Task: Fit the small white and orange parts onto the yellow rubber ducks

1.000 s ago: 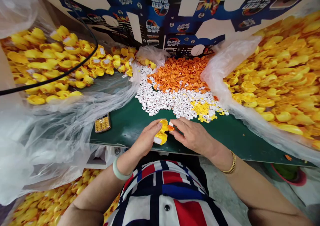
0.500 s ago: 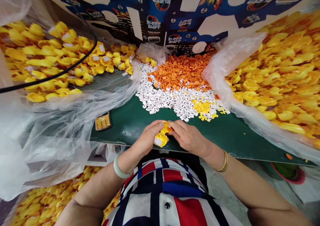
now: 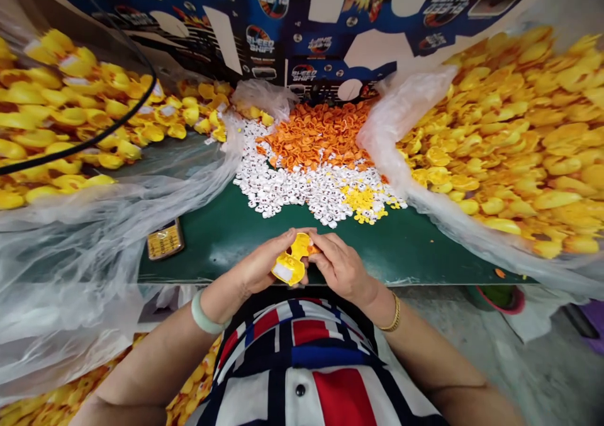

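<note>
A yellow toy duck with an orange beak is held between both hands at the near edge of the green table. My left hand is curled round the duck's body from the left. My right hand pinches the duck at its beak end from the right. Just beyond my hands lie heaps of small parts: white eye pieces, orange beaks and a small patch of yellow bits.
Clear plastic bags full of yellow duck shells flank the table on the left and right. A phone lies at the table's left. A black cable crosses the left bag. Blue printed cardboard stands behind. More ducks lie low at the left.
Both hands have drawn the duck closer to my body and slightly left. The white piece once at my right fingertips is no longer visible. The view has shifted.
</note>
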The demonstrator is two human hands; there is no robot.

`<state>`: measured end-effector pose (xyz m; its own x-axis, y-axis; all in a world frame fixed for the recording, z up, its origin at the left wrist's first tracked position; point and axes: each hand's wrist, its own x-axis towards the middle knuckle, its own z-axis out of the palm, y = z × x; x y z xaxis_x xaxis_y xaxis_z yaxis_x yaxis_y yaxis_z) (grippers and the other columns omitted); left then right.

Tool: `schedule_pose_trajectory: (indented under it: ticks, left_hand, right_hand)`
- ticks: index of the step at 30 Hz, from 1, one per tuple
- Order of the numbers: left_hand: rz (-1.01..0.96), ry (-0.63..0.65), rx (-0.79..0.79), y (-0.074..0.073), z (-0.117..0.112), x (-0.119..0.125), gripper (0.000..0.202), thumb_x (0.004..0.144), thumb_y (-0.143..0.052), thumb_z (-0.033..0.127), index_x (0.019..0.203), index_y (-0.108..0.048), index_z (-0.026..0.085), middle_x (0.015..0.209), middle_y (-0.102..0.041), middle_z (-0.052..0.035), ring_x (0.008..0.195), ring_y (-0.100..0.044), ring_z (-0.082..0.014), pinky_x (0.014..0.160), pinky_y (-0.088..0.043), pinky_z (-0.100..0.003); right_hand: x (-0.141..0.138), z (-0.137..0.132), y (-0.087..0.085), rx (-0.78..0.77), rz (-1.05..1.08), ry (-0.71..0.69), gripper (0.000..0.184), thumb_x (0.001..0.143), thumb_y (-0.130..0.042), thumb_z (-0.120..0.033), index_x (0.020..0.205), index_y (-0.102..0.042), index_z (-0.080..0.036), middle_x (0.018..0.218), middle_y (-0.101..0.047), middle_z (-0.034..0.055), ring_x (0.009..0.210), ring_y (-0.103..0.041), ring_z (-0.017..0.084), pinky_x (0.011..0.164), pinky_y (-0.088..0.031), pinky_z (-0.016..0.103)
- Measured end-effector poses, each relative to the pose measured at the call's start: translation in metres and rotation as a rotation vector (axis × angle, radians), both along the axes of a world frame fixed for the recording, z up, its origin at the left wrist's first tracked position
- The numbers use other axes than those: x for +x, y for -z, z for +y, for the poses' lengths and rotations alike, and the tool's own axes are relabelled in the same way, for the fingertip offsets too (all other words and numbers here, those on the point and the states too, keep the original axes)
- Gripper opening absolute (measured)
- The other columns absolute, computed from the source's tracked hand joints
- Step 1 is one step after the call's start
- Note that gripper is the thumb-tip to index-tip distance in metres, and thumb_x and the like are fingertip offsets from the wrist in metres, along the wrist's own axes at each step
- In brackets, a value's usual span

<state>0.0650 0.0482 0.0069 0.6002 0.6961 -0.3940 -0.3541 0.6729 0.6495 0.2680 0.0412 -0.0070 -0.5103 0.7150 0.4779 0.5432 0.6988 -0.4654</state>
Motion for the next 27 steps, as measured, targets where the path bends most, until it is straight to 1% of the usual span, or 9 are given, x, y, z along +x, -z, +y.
schedule_pose_trajectory:
  ticks: [5, 9, 11, 13, 16, 19, 21, 25, 27]
  left_hand:
    - [-0.146, 0.053, 0.000, 0.001, 0.006, 0.016, 0.054, 0.084, -0.068, 0.044, 0.135, -0.057, 0.030, 0.096, -0.070, -0.0087, 0.075, -0.071, -0.0244, 0.061, -0.057, -0.034]
    - [-0.088, 0.082, 0.060, 0.000, 0.007, 0.019, 0.055, 0.083, -0.070, 0.042, 0.134, -0.058, 0.026, 0.086, -0.068, -0.0081, 0.069, -0.069, -0.0228, 0.054, -0.054, -0.030]
    - [-0.062, 0.018, 0.076, 0.000, 0.010, 0.017, 0.055, 0.083, -0.070, 0.042, 0.134, -0.057, 0.024, 0.081, -0.066, -0.0064, 0.066, -0.068, -0.0214, 0.052, -0.053, -0.028]
    - [-0.064, -0.062, 0.081, -0.001, 0.015, 0.016, 0.058, 0.085, -0.069, 0.043, 0.137, -0.052, 0.025, 0.080, -0.065, -0.0050, 0.066, -0.068, -0.0206, 0.052, -0.052, -0.027]
    - [-0.070, -0.121, 0.110, -0.003, 0.025, 0.014, 0.059, 0.086, -0.067, 0.045, 0.138, -0.050, 0.023, 0.081, -0.064, -0.0045, 0.065, -0.068, -0.0197, 0.052, -0.052, -0.026]
    - [-0.065, -0.138, 0.124, -0.002, 0.036, 0.014, 0.056, 0.086, -0.065, 0.048, 0.133, -0.052, 0.020, 0.080, -0.064, -0.0039, 0.064, -0.068, -0.0198, 0.051, -0.052, -0.027]
    - [-0.060, -0.166, 0.108, 0.001, 0.041, 0.014, 0.053, 0.087, -0.063, 0.050, 0.129, -0.054, 0.019, 0.078, -0.064, -0.0036, 0.063, -0.067, -0.0203, 0.052, -0.052, -0.028]
    - [-0.032, -0.247, 0.129, 0.007, 0.045, 0.013, 0.051, 0.089, -0.059, 0.051, 0.124, -0.058, 0.015, 0.077, -0.066, -0.0059, 0.064, -0.067, -0.0198, 0.060, -0.055, -0.031]
    - [-0.013, -0.275, 0.148, 0.008, 0.045, 0.013, 0.053, 0.089, -0.058, 0.054, 0.122, -0.061, 0.013, 0.075, -0.066, -0.0066, 0.063, -0.065, -0.0185, 0.061, -0.054, -0.029]
  right_hand:
    - [0.011, -0.002, -0.001, -0.009, 0.089, 0.077, 0.049, 0.102, -0.044, -0.022, 0.150, -0.038, -0.026, 0.110, -0.065, 0.0108, 0.094, -0.065, 0.021, 0.079, -0.058, 0.036]
    - [0.030, 0.003, -0.004, -0.069, 0.053, 0.037, 0.043, 0.101, -0.048, -0.028, 0.144, -0.047, -0.027, 0.107, -0.067, 0.0081, 0.094, -0.066, 0.020, 0.079, -0.058, 0.035]
    - [0.046, 0.011, -0.004, -0.077, 0.022, 0.149, 0.034, 0.100, -0.050, -0.030, 0.133, -0.058, -0.026, 0.105, -0.069, 0.0074, 0.095, -0.066, 0.020, 0.082, -0.056, 0.035]
    - [0.063, 0.022, -0.002, -0.043, -0.047, 0.364, 0.025, 0.099, -0.052, -0.031, 0.118, -0.066, -0.024, 0.102, -0.070, 0.0071, 0.093, -0.066, 0.021, 0.082, -0.055, 0.036]
    - [0.081, 0.038, 0.003, -0.010, -0.282, 0.543, 0.020, 0.098, -0.054, -0.031, 0.105, -0.071, -0.024, 0.100, -0.069, 0.0063, 0.093, -0.065, 0.021, 0.072, -0.051, 0.031]
    - [0.082, 0.047, 0.007, -0.034, -0.505, 0.558, 0.020, 0.097, -0.055, -0.033, 0.104, -0.072, -0.024, 0.098, -0.068, 0.0073, 0.095, -0.063, 0.022, 0.066, -0.047, 0.029]
    - [0.079, 0.049, 0.007, -0.066, -0.534, 0.537, 0.021, 0.097, -0.055, -0.034, 0.102, -0.073, -0.024, 0.096, -0.068, 0.0072, 0.095, -0.063, 0.023, 0.067, -0.047, 0.030]
    - [0.082, 0.044, 0.005, -0.169, -0.289, 0.421, 0.022, 0.099, -0.051, -0.030, 0.107, -0.071, -0.026, 0.101, -0.070, 0.0034, 0.098, -0.065, 0.019, 0.080, -0.050, 0.030]
    - [0.087, 0.039, 0.004, -0.194, -0.186, 0.446, 0.022, 0.099, -0.050, -0.029, 0.106, -0.071, -0.024, 0.102, -0.071, 0.0031, 0.097, -0.067, 0.018, 0.082, -0.050, 0.030]
